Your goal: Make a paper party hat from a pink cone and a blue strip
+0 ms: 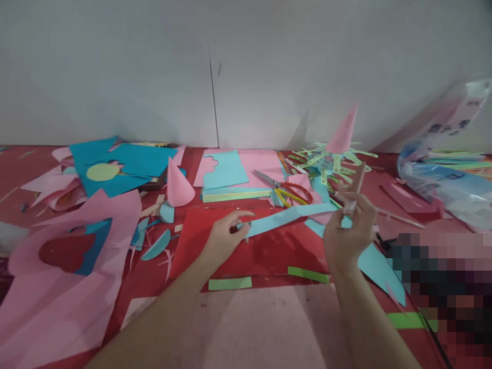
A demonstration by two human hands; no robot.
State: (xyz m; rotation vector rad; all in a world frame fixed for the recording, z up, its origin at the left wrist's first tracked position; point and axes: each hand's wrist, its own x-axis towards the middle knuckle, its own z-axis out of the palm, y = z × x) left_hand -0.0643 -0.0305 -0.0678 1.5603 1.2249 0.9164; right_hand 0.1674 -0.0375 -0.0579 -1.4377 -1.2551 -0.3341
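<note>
My left hand pinches the left end of a light blue paper strip between thumb and fingertips. The strip stretches rightward above a red sheet; its far end reaches my right hand. Curled fingers of that hand close around a slim, pale, partly see-through thing that points upward; blur keeps its exact kind unclear. Scissors with red and yellow handles lie open just beyond the strip. Behind my right hand, a pink paper cone stands on a cluster of pale green strips.
Another pink cone stands left of centre. Cut pink sheets and blue sheets cover the left. Stacked paper lies at the back against a grey wall. A plastic bag of coloured strips is at right.
</note>
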